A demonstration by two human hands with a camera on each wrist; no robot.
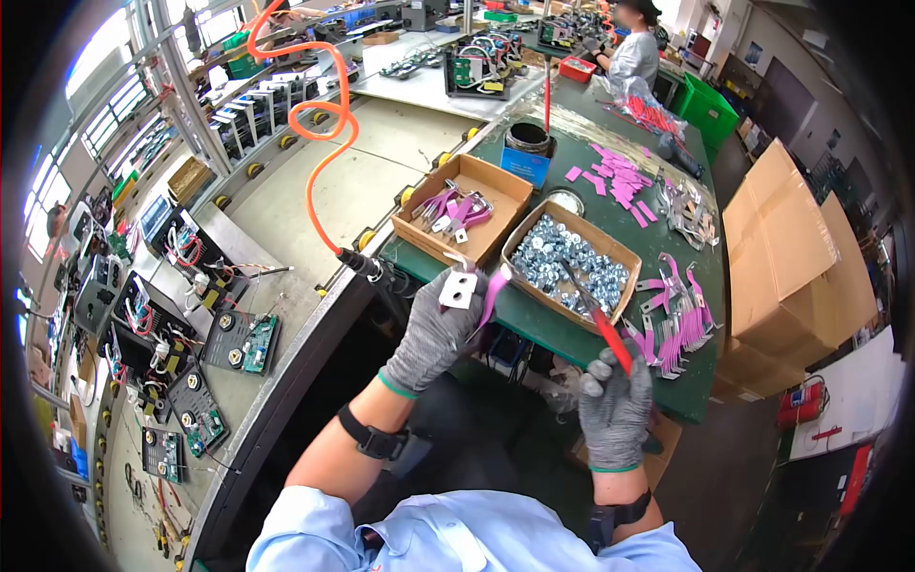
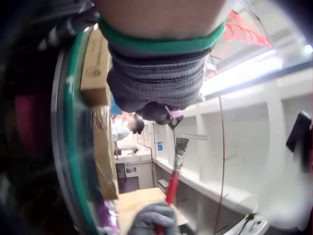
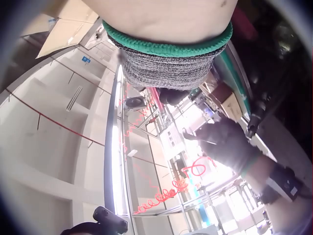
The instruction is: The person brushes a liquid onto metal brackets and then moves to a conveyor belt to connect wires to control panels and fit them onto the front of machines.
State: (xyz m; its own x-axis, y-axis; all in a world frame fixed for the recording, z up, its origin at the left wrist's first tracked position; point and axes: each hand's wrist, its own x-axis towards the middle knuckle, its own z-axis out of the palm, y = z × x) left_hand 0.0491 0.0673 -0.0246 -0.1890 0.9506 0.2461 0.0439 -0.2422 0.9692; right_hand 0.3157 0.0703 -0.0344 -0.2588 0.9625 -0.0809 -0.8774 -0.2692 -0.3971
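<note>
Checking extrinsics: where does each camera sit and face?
Head: on the head, looking down at the green bench; both forearms, left hand gripping a pink-sleeved tab, right hand gripping a red-handled tool.
Left wrist: under the left wrist, facing along the palm, up toward the ceiling.
Right wrist: under the right wrist, facing upward likewise.
Shared: both wrist views show the opposite hand.

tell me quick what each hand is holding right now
Left hand: closed, pinching a pink-sleeved metal tab.
Right hand: closed, gripping a red-handled tool.
</note>
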